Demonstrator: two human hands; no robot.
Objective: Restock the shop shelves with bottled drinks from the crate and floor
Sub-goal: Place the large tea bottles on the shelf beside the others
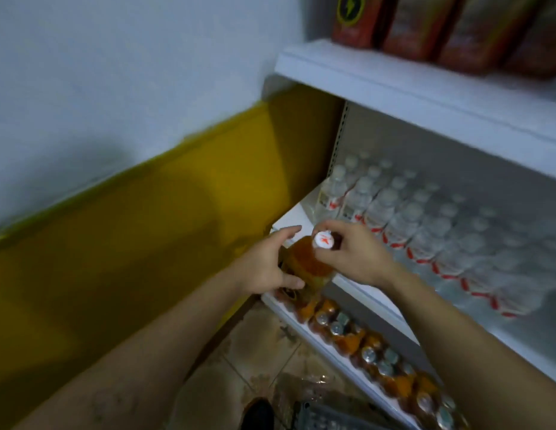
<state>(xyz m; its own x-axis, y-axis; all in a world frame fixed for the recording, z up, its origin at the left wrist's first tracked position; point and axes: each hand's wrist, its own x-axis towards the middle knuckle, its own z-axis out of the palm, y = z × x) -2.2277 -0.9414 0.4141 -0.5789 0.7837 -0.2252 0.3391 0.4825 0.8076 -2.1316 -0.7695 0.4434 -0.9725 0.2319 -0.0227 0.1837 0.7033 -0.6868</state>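
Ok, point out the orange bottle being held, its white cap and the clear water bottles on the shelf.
orange bottle [304,259], head view, on its orange shoulder below the cap.
white cap [322,240], head view, on the cap's top face.
clear water bottles [404,223], head view, on a front-row bottle's upper body.

- One view, worn on the person's head, looks forward and steeply down along both forearms.
- It faces the left end of the shelves [425,100], where they meet the white and yellow wall [146,212] that fills the left half.
- It is close in: the left hand [267,265], right hand [354,256] and orange bottle [304,259] sit mid-frame.
- Shelf edges slant from upper left to lower right; the tiled floor [255,352] and a crate [326,414] lie at the bottom edge.
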